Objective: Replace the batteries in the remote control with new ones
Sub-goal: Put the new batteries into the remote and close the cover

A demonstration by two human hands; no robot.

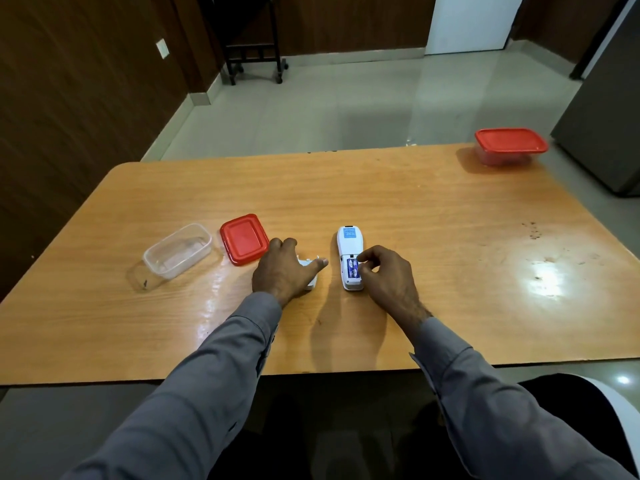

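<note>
A white remote control [349, 242] lies face down on the wooden table [415, 209], its battery bay open with blue batteries [352, 268] inside. My right hand [388, 277] rests at the bay's right side, fingertips pinching at the batteries. My left hand [282, 270] lies palm down over a white piece, apparently the battery cover [310, 271], just left of the remote, with the thumb stretched toward the remote. Most of that piece is hidden under the hand.
An open clear plastic box [178, 251] stands at the left, its red lid [244, 239] lying beside it. A second clear box with a red lid [510, 147] sits at the table's far right corner. A black wheeled stand [254, 60] is on the floor beyond.
</note>
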